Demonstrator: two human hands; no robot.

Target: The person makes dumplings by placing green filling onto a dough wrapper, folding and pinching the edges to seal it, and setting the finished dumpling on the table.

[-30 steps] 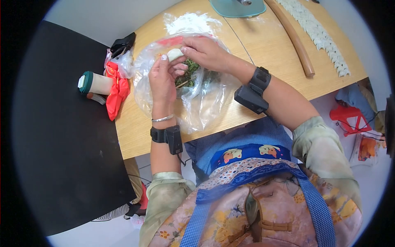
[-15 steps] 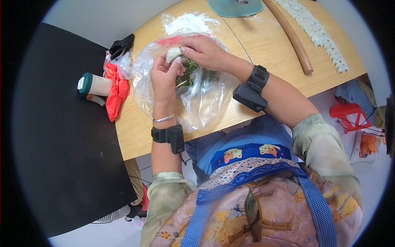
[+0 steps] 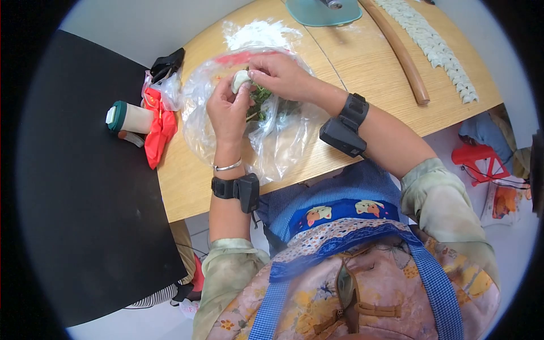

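Above the filling bag [image 3: 272, 141] on the counter [image 3: 362, 62], left hand [image 3: 226, 110] and right hand [image 3: 281, 73] pinch a dumpling [image 3: 240, 80] — uneven pressure (judging by the grip) could split its seam.

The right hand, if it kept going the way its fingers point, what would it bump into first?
The right hand points leftward at the dumpling it already pinches, so that comes first; just behind is the left hand. Depth is hard to judge.
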